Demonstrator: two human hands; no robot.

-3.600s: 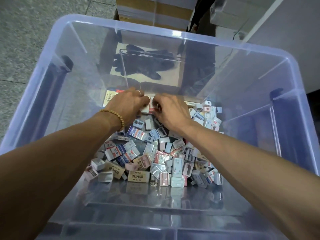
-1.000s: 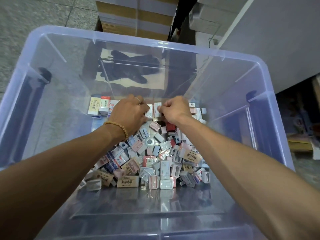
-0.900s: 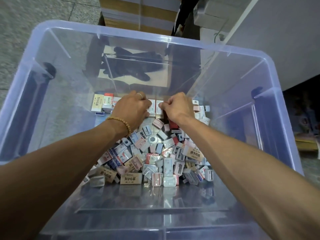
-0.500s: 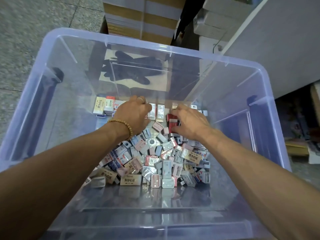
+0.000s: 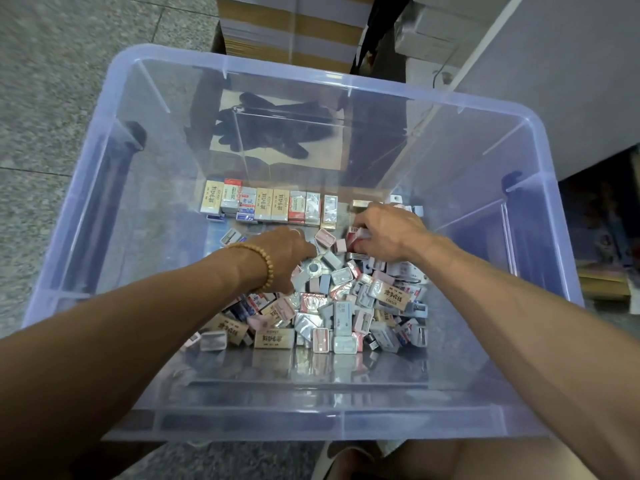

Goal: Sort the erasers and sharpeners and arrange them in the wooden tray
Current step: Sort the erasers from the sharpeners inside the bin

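A loose pile of small erasers and sharpeners (image 5: 332, 306) lies on the bottom of a big clear plastic bin (image 5: 311, 72). Along the far wall several wrapped erasers stand side by side in a row (image 5: 270, 204). My left hand (image 5: 282, 252), with a bead bracelet at the wrist, reaches down into the far edge of the pile; its fingertips are hidden behind the hand. My right hand (image 5: 389, 232) is at the pile's far right, its fingers curled round a red and white eraser (image 5: 354, 234). No wooden tray shows.
The bin's high walls surround both forearms. Through the far wall I see black gloves (image 5: 273, 129) on a pale sheet. Stacked cardboard boxes (image 5: 294, 26) stand behind the bin, and a white cabinet (image 5: 561, 77) is at the right. Grey stone floor lies on the left.
Both hands have drawn back from the eraser row at the far wall, which now shows uncovered. The left hand dropped onto the pile; the right moved right and closed round a red and white eraser.
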